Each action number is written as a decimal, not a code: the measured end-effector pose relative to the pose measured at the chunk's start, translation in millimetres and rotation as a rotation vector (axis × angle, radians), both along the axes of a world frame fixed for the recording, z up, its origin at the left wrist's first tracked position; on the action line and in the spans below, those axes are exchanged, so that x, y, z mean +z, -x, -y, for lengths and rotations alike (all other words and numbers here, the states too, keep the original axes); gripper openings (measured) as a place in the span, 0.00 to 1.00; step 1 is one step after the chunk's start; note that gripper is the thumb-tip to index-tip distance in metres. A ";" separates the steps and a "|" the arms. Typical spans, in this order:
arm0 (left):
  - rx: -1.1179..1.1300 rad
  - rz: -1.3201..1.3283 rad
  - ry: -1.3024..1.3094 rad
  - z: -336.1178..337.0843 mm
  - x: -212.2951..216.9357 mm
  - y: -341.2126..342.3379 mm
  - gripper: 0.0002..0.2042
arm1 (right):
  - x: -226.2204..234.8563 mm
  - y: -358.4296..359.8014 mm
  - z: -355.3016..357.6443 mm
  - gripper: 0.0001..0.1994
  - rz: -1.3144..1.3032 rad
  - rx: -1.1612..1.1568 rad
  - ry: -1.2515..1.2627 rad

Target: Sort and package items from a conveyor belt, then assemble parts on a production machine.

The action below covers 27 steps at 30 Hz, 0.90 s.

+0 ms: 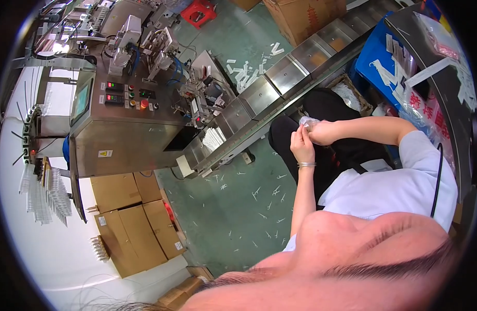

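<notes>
Open air over the floor (238,212) at left — past the left hand (302,147), a knee (281,133) and the conveyor (287,75) stand in the way.

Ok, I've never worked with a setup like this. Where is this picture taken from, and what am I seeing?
No robot here: a fisheye camera on a person's head looks down, so straight edges bend. The left hand, with silver bangles at the wrist, and the right hand meet above black trousers, holding a small clear plastic item, too covered to name. Beyond them runs a steel conveyor with compartments, one holding slim white pieces. Beside it stands a steel machine with a control panel. More white bits litter the green floor.
</notes>
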<state>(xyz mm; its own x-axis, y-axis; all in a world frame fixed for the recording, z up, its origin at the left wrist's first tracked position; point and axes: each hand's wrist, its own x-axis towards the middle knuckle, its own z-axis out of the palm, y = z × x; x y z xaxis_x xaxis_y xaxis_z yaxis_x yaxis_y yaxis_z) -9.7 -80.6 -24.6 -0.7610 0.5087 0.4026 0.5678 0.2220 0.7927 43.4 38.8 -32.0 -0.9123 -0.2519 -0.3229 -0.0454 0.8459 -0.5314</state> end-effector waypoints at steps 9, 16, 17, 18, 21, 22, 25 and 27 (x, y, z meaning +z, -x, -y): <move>-0.027 -0.186 0.331 -10.2 9.6 20.2 0.07 | 12.9 -3.6 -4.7 0.04 -0.256 -0.175 0.137; 0.030 -0.139 0.281 -41.2 -5.5 41.1 0.06 | 5.1 -28.6 0.8 0.04 -0.476 -0.165 0.035; 0.040 -0.110 0.351 -44.5 -6.4 44.7 0.06 | 0.5 -31.9 1.0 0.03 -0.582 -0.207 0.034; 0.053 -0.083 0.425 -43.2 -8.3 47.6 0.07 | -2.7 -35.2 4.7 0.03 -0.689 -0.245 0.038; 0.073 -0.011 0.513 -43.2 -12.5 53.8 0.07 | -8.1 -45.6 10.7 0.04 -0.791 -0.297 -0.015; 0.078 0.019 0.519 -45.8 -12.8 55.9 0.07 | -7.9 -48.2 9.7 0.04 -0.798 -0.311 -0.081; 0.077 0.052 0.554 -45.4 -13.9 55.0 0.08 | -5.8 -55.1 8.1 0.04 -0.804 -0.327 -0.174; 0.066 0.044 0.604 -43.4 -15.0 53.2 0.07 | -5.2 -58.0 9.1 0.04 -0.817 -0.331 -0.234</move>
<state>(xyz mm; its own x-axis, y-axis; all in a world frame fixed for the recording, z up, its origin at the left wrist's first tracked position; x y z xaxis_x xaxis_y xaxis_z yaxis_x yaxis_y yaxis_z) -62.9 -37.2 -39.7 -0.8084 0.5881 0.0249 0.5066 0.6735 0.5382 101.4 29.7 -37.1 -0.8936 0.0545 0.4455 -0.0677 0.9649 -0.2538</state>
